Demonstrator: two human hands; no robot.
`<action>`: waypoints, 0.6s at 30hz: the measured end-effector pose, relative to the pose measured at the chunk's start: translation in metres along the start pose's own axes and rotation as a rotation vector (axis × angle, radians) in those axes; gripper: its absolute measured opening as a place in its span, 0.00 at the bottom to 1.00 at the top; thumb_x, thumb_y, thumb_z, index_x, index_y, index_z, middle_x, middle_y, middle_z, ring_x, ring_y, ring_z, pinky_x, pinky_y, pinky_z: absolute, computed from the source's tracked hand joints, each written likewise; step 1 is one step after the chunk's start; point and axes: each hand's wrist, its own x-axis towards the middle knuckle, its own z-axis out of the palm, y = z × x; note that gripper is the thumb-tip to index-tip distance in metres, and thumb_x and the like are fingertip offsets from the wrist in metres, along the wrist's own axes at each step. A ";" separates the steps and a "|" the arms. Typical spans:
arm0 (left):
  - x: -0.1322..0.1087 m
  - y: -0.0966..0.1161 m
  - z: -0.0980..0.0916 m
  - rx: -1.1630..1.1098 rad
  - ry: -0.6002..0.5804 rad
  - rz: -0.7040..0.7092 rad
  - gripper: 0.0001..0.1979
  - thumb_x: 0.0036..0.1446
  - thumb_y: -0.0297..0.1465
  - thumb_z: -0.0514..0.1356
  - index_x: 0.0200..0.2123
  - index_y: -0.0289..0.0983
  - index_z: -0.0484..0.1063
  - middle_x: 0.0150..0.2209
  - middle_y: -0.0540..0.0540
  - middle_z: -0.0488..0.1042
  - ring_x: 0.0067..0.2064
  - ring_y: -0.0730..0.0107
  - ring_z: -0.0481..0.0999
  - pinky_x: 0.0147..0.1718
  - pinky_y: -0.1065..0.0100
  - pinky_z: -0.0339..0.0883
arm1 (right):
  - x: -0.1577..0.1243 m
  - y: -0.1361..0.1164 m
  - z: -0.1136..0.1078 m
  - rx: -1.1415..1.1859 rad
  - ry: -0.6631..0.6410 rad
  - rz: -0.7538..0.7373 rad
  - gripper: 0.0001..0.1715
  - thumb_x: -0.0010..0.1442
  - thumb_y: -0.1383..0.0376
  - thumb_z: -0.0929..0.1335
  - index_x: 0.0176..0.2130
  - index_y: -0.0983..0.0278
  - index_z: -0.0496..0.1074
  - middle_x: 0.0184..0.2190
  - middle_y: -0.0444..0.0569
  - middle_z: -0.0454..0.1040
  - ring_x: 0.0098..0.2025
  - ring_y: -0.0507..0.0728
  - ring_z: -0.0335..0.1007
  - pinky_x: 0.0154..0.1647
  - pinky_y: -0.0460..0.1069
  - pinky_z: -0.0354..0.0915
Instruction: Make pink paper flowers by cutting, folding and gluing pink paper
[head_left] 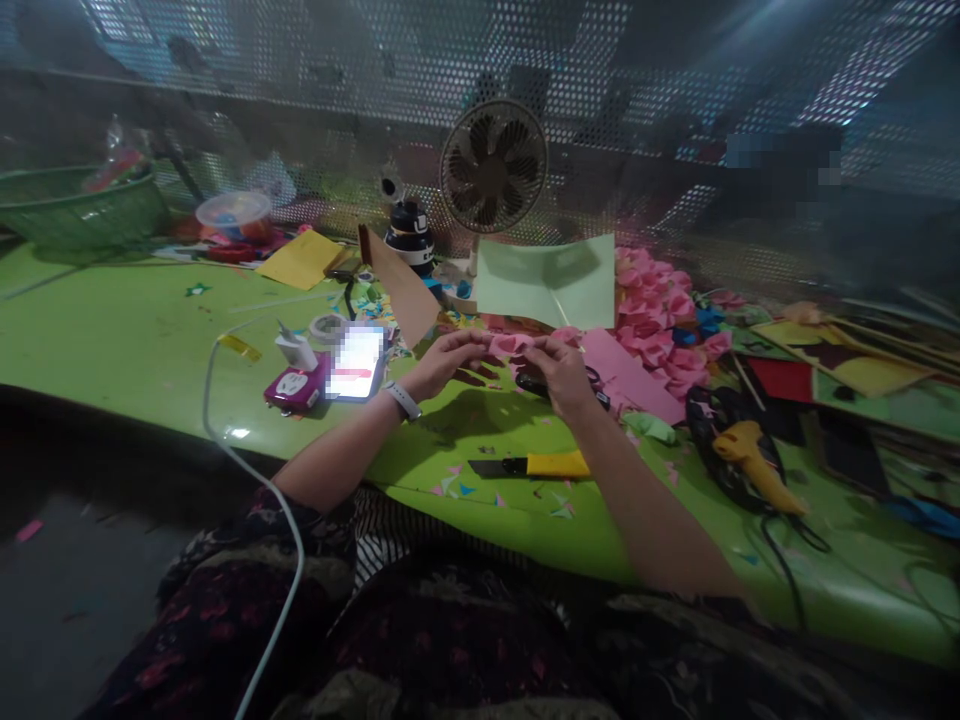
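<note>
Between my two hands, above the green table (442,440), is a small curled piece of pink paper (511,345). My left hand (459,358) pinches its left end, and a white band circles that wrist. At the right end, the fingers of my right hand (556,362) are closed on the same piece. Dark-handled scissors (531,384) lie partly hidden under my right hand. Nearer to me, a yellow utility knife (551,464) rests with its blade pointing left, its far end behind my right forearm. A flat pink sheet (634,375) lies just right of my right hand.
Pink folded paper pieces (660,310) are heaped at the back right. A yellow glue gun (757,465) lies at the right. A lit phone (358,362) and a purple socket block (296,388) stand left, with a white cable (289,520) hanging over the edge. Behind stands a fan (493,165).
</note>
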 end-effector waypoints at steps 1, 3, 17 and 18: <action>0.000 0.000 0.000 0.017 -0.002 0.018 0.14 0.57 0.38 0.65 0.43 0.36 0.72 0.38 0.43 0.81 0.34 0.67 0.83 0.31 0.69 0.75 | -0.001 -0.001 0.001 0.020 0.005 0.019 0.22 0.38 0.54 0.79 0.28 0.61 0.72 0.24 0.41 0.75 0.27 0.53 0.74 0.31 0.49 0.70; -0.001 0.000 0.001 0.075 -0.006 0.072 0.16 0.55 0.39 0.66 0.42 0.35 0.73 0.39 0.43 0.81 0.36 0.67 0.82 0.31 0.70 0.75 | -0.003 -0.003 0.003 0.054 0.012 0.053 0.23 0.36 0.54 0.80 0.28 0.61 0.72 0.24 0.41 0.75 0.26 0.53 0.73 0.30 0.48 0.70; 0.000 -0.006 0.005 0.095 0.091 0.098 0.20 0.43 0.41 0.74 0.33 0.34 0.76 0.32 0.46 0.78 0.36 0.68 0.81 0.27 0.74 0.72 | -0.013 -0.006 0.013 0.097 -0.048 0.145 0.23 0.38 0.54 0.79 0.28 0.61 0.69 0.25 0.40 0.75 0.31 0.52 0.75 0.34 0.47 0.70; 0.001 -0.007 0.005 0.097 0.106 0.099 0.20 0.42 0.41 0.74 0.33 0.34 0.76 0.31 0.47 0.78 0.35 0.70 0.80 0.28 0.74 0.73 | -0.013 -0.006 0.013 0.094 -0.047 0.143 0.23 0.39 0.54 0.79 0.28 0.61 0.69 0.26 0.40 0.75 0.32 0.52 0.75 0.34 0.47 0.70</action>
